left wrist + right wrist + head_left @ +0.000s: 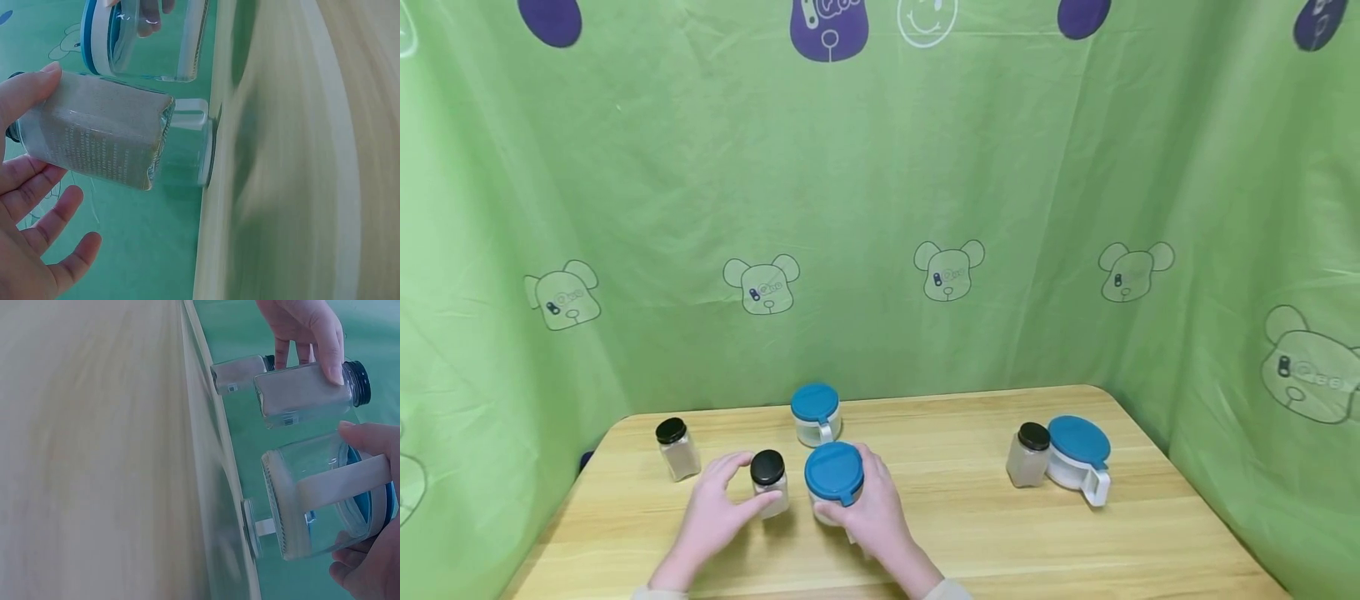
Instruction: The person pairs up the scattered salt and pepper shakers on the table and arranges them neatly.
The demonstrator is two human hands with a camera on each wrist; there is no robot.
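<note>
Plainly, one held jar [771,480] is capped black, the other [835,477] blue.

We see a left hand [715,510] pinch a small, boxy jar with a round black lid [770,477]. Near it, a right hand [880,515] holds a round, see-through jar with a blue lid [834,473]. Behind, we spot another round blue-lidded jar [816,411]. We find one more boxy black-lidded jar [681,454] on the left, and two jars side by side on the right: a boxy one with a black lid [1027,458] and a round one with a blue lid and white handle [1078,446].
</note>
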